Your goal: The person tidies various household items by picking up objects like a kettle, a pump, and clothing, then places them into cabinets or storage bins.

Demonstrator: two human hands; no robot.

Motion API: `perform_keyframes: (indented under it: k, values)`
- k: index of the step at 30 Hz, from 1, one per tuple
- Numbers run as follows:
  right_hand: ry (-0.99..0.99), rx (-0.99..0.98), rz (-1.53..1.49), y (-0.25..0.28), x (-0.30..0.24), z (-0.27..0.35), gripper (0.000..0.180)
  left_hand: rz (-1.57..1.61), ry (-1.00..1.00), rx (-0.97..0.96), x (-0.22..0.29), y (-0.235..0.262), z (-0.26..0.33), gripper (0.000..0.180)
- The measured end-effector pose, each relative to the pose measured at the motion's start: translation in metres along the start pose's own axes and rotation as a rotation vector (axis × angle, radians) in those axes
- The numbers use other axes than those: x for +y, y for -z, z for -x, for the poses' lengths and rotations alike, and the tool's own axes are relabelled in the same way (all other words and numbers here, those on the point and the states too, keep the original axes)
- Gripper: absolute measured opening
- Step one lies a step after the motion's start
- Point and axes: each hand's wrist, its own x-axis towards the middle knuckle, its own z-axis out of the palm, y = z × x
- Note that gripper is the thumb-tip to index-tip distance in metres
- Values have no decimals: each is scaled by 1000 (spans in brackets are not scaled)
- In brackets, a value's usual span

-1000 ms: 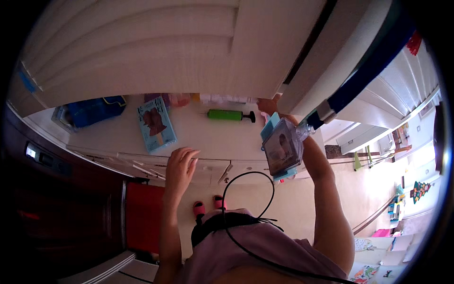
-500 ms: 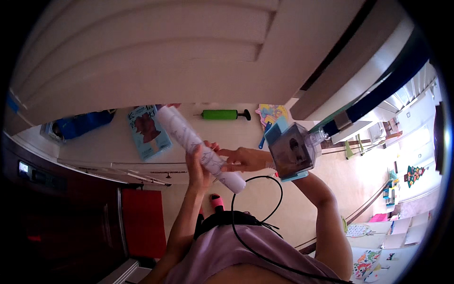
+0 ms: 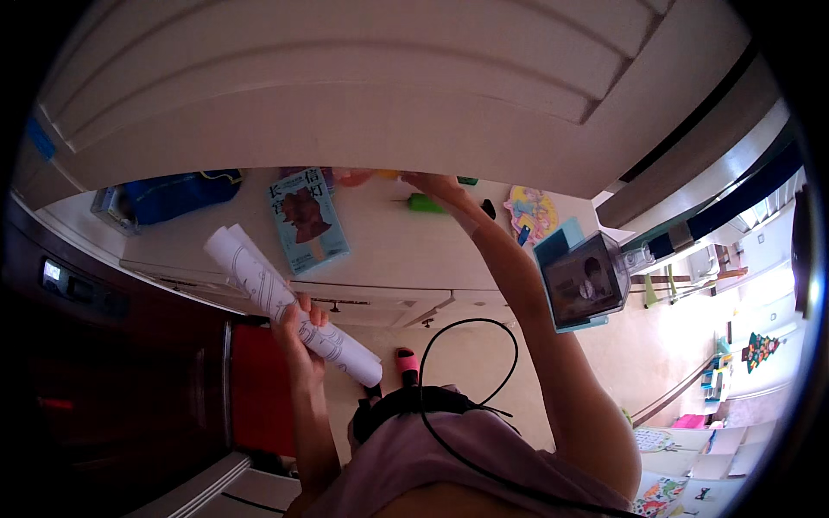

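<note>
- Paper roll [image 3: 272, 289], one: white, printed with dark line drawings; lying aslant in the air at front left, far end seen across the counter's edge, near end pointing back toward the body.
- Left hand [image 3: 295, 335]: fingers curled round the roll near mid-length, closed on it without visible crushing.
- Handling note, roll: best held in a light, even ring of fingers, snug enough against unwinding, loose enough against creasing; both ends best kept clear of the counter edge.
- Right hand [image 3: 439, 188]: stretched over the counter, in under the cupboard's lower edge; fingertips partly hidden, so no telling how far open or whether holding anything.
- Handling note, reach: wrist best kept low beneath the overhang, forearm clear of the pump.
- Green pump [image 3: 423, 204]: on the counter, partly covered by the right arm; black handle to the right.
- Light-blue book-like pack [image 3: 308, 226]: flat on the counter, reddish-brown figure on the front.
- Blue bag [image 3: 181, 204]: farther left.
- Colourful card [image 3: 534, 210]: right of the pump.
- Counter [image 3: 397, 255]: pale; white cupboard [image 3: 345, 112] above.
- Black cable [image 3: 471, 322]: looped before the body.
</note>
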Motion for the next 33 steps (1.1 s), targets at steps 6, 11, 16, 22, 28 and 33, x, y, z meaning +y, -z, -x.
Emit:
perform_keyframes:
  k: [6,11,16,22,28,33]
  values:
    - [-119,-144,-49,-4,-20,-3,23,12,-22,134,9,28,4,51]
    - [-636,-321,-712,59,-47,14,23,-13,-12,92,9,28,-4,52]
    - [-664,-294,-2042,94,-65,46,25,-9,25,58,5,21,-16,54]
    - [-643,-127,-2323,103,-70,69,26,-30,52,-34,-1,-6,-25,52]
    - [-648,-57,-2408,118,-80,80,28,6,101,-105,-9,-9,-27,50]
    - [-568,-28,-2366,125,-84,89,19,9,128,-108,-14,-14,-27,48]
